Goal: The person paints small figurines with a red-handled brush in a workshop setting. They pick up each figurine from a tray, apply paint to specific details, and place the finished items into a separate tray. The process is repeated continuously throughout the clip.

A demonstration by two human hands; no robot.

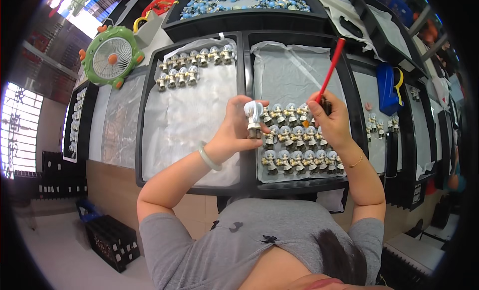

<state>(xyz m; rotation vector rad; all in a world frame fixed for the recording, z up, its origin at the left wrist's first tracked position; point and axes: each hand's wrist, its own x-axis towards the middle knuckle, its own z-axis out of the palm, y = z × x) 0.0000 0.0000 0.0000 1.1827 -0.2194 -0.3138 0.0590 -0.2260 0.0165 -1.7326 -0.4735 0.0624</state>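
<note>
**A wet brush tip working just above a crowded tray**

The left hand [234,128] holds a small white-haired figurine [253,118] upright, its fingers [238,106] closed around the body and base so the head stands clear above them. The right hand [333,121] grips a red-handled paintbrush [333,65] in a narrow pinch low on the shaft, the handle slanting up and away and the tip pointing toward the figurine. Whether the bristles touch the figure cannot be told at this size.

Directly below and between both sets of fingers stand the rows of figurines [299,148] on a plastic-lined black tray [294,185]. Another group of figurines [192,63] sits at the far end of the left tray [142,140], well beyond the left fingers.

The risks, as I judge them:

- The held figure hangs right over the rows. If the left fingers loosen, it would likely drop among them and knock several down, since they stand close together.
- The right wrist hovers near the tops of the rows. A low sweep could tip one or smear fresh paint.
- With the brush pinched so low, a small tremor may carry colour past its intended edge on the face or hair.
- The left fingers wrap the figure's body, so any paint there that has not dried could be rubbed off.
</note>
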